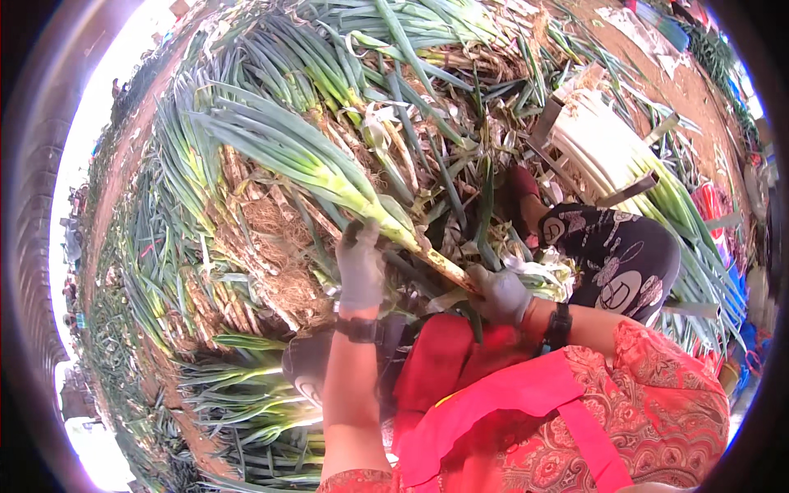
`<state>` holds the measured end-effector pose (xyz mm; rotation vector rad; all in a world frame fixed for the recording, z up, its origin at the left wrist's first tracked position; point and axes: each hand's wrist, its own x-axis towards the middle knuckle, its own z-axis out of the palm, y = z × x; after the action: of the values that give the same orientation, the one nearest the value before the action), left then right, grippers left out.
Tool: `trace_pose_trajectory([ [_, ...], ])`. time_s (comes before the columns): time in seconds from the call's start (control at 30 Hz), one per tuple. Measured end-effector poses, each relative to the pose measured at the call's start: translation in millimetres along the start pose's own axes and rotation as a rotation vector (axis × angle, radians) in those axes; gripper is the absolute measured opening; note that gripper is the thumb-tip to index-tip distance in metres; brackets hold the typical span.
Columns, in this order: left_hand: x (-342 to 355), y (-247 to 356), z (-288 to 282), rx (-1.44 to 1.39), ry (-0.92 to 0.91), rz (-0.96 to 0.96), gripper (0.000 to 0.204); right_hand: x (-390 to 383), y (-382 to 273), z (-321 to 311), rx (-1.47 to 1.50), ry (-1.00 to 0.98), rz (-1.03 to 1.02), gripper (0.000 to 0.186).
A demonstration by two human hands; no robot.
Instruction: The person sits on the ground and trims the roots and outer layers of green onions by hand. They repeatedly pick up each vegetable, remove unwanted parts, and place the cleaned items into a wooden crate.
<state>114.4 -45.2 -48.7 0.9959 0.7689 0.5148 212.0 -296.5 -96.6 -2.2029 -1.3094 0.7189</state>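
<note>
A long green onion (335, 179) slants across in front of me, its green leaves fanning out to the upper left. My left hand (362, 264), in a pale glove, is closed round the stalk just below where the leaves split. At the lower, brownish root end of the same green onion, my gloved right hand (500, 294) is closed too, its fingertips partly hidden. Loose peeled skins (534, 271) lie beside my right hand. Left of my left hand is a heap of unpeeled green onions with tangled roots (275, 222).
At the right, a bundle of white-stalked green onions (604, 135) rests in a rack with upright bars (629, 189). More green onions (312, 62) are piled at the far side. My bent knee (625, 259) stands between my right hand and the rack. Bare soil (612, 49) lies beyond.
</note>
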Motion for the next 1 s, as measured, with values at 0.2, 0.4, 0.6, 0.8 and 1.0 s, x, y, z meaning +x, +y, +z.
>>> trace_pose_trajectory([
  [0.2,-26.3,26.6,25.6,-0.033,-0.011,0.113,0.030,10.7,-13.7,-28.4,0.372,0.127,-0.086,0.059],
  [0.4,-57.0,4.7,38.6,0.110,-0.244,0.239,0.039,72.4,-33.5,-47.1,1.067,0.024,-0.042,0.041],
  [0.6,-86.9,6.6,60.3,0.280,-0.164,0.332,0.034,52.2,-44.7,-36.9,1.368,0.214,0.093,0.020],
  [0.8,-92.1,8.7,42.8,0.318,0.057,0.531,0.031,50.0,8.7,-42.6,0.442,0.208,0.415,0.026],
  [1.0,-96.3,57.5,30.6,0.281,0.067,0.496,0.030,43.9,31.1,-73.8,0.331,0.089,0.126,0.054],
])
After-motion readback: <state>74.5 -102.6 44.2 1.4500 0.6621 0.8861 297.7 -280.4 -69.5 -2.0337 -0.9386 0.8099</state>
